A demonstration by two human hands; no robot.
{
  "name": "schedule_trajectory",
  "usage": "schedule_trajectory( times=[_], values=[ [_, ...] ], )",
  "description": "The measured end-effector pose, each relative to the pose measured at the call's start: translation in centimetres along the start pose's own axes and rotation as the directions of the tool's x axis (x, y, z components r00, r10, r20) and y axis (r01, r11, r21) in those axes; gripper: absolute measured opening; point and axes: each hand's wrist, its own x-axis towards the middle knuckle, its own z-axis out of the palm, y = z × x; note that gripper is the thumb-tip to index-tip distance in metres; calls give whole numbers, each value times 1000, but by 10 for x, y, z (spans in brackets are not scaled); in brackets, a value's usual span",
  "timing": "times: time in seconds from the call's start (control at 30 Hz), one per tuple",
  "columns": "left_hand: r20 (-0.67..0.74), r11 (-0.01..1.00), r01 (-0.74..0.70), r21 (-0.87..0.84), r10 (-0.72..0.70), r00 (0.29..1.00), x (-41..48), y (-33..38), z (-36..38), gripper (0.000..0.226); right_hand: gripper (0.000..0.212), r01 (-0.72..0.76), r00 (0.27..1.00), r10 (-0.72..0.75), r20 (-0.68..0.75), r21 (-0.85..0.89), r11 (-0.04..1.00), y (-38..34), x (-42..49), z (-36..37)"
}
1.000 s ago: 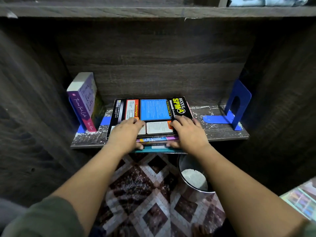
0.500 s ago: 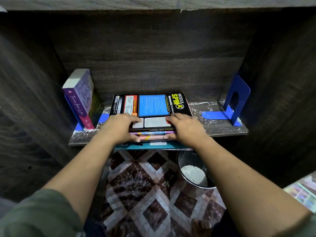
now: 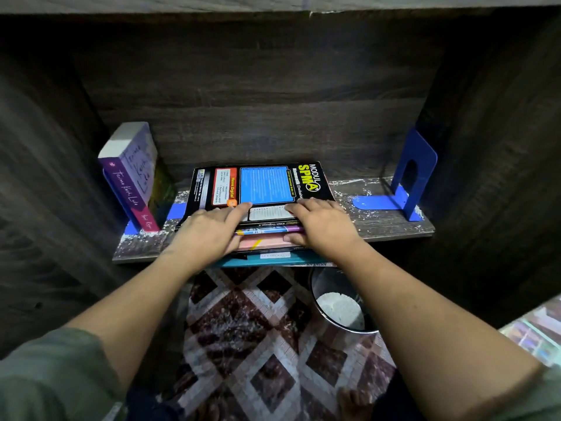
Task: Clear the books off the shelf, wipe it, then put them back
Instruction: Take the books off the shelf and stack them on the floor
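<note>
A stack of several books lies flat in the middle of the dusty wooden shelf point(image 3: 391, 229). Its top book is a black "Modul SPM" workbook point(image 3: 264, 183). The lower books, among them a teal one point(image 3: 258, 261), stick out past the shelf's front edge. My left hand point(image 3: 206, 232) and my right hand point(image 3: 321, 226) lie with fingers on the black cover. Both thumbs press against the front edges of the upper books, pinching them. A purple book point(image 3: 133, 174) stands leaning at the shelf's left end.
A blue metal bookend point(image 3: 409, 177) stands at the shelf's right end, and another blue bookend point(image 3: 174, 209) lies partly under the purple book. White dust specks the shelf. Below the shelf sits a round metal bin point(image 3: 340, 302) on patterned flooring point(image 3: 258, 344). Dark wooden walls close in both sides.
Both hands stay on the stack. Their thumbs have shifted up from the bottom books to the upper ones, and more of the lower books shows in front.
</note>
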Motion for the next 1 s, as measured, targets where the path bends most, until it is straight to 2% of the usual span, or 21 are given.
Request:
schedule_trajectory(
  times=[0.1,0.23,0.3,0.4,0.47,0.63,0.77,0.9,1.0],
  values=[
    [-58,1000,17,-14,-18,998,2,-3,2,60,52,7,995,-11,-97,-43,999,-1,2,-3],
    [-128,991,64,-119,-79,989,5,-6,-16,59,41,-18,989,13,-150,-34,999,-2,3,-14],
    [-130,992,57,-114,-72,989,7,-8,-21,73,36,-24,984,19,-175,-27,999,0,3,-21],
    [-14,997,58,-46,-59,998,8,-6,-22,106,38,-13,990,11,-137,-14,1000,4,5,-28],
    [75,998,58,1,-58,995,6,-2,-15,111,40,-2,996,0,-87,-14,1000,4,3,-26],
    [132,997,71,11,-72,989,11,-1,-11,89,48,10,999,-10,-35,-13,1000,3,-1,-15],
    [167,999,50,1,-50,985,14,-4,-17,87,61,1,1000,-1,14,-24,1000,-2,-3,-11],
    [180,1000,28,-5,-27,983,16,-10,-19,84,83,26,1000,-27,-13,-88,996,-12,-6,-5],
    [170,1000,23,12,-25,985,17,-14,-20,80,78,21,999,-24,-46,-75,997,-13,-1,-3]
  ],
)
